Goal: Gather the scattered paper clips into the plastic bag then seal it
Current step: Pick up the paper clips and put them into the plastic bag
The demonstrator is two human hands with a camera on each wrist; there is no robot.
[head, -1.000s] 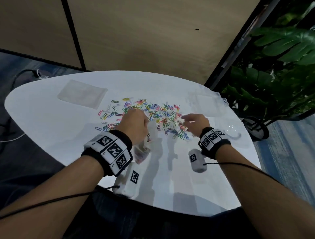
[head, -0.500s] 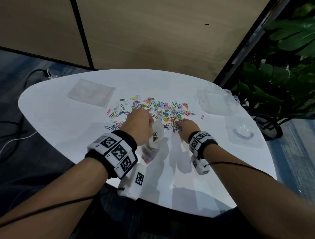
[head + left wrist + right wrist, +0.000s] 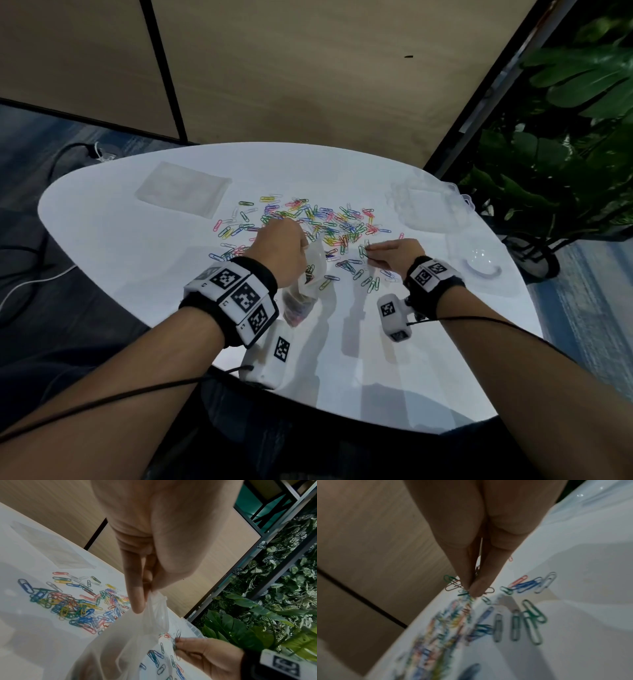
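Note:
Several coloured paper clips (image 3: 318,222) lie scattered across the middle of the white table (image 3: 120,246). My left hand (image 3: 279,250) pinches the top edge of a clear plastic bag (image 3: 310,270), which hangs below it with some clips inside. In the left wrist view the left hand (image 3: 145,591) grips the bag (image 3: 154,615) at its rim. My right hand (image 3: 387,255), just right of the bag, pinches a few clips (image 3: 365,250) between thumb and fingers. In the right wrist view the fingertips (image 3: 476,589) close on clips (image 3: 453,585) above the table.
A flat clear bag (image 3: 183,188) lies at the back left of the table. Clear plastic boxes (image 3: 428,205) and a lid (image 3: 479,267) sit at the right edge. A leafy plant (image 3: 565,154) stands to the right, a wooden wall behind.
My right hand drew back from the pile toward the bag and now holds a few clips lifted off the table. The left hand keeps holding the bag.

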